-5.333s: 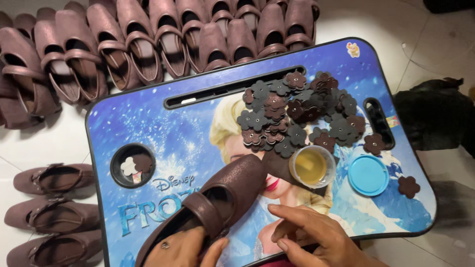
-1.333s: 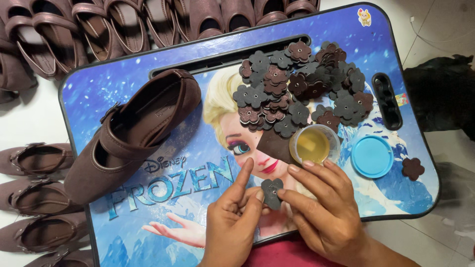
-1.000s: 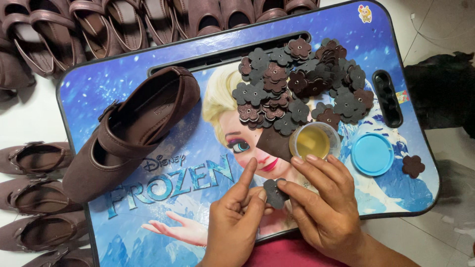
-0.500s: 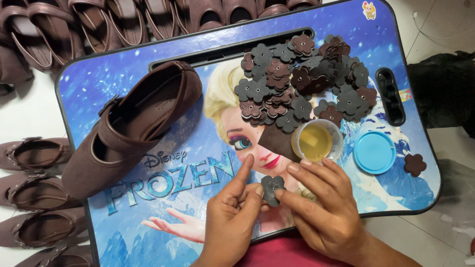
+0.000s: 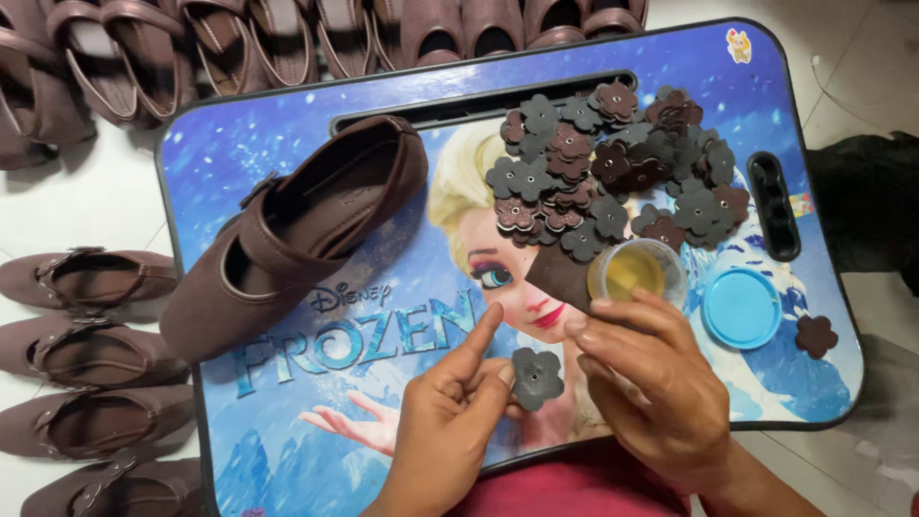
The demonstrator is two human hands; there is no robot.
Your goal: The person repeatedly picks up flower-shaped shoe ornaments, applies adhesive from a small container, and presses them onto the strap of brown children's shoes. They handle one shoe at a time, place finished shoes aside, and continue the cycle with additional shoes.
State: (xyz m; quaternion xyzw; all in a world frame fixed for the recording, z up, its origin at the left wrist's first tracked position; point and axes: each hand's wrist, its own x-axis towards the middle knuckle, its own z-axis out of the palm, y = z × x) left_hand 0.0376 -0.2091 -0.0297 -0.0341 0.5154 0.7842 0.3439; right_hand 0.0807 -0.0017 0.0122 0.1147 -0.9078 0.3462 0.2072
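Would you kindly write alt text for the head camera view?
Two hands, left hand and right hand, hold a dark flower-shaped piece over a blue lap tray. On it lie a brown shoe, a flower pile, a glue cup and a blue lid.

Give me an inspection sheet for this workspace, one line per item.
Surface: blue printed lap tray with a slot along its far edge, resting on a pale tiled floor.
Job's things: grey flower-shaped piece held over the tray; brown strap shoe lying on the tray's left part.
Clutter: pile of brown and grey flower pieces; open cup of yellowish liquid; blue lid; one stray flower piece.
Grippers: left hand pinches the flower piece; right hand is beside it, fingertips close.
Cables: nothing seen.
Surroundings: rows of brown shoes to the left and along the far side.
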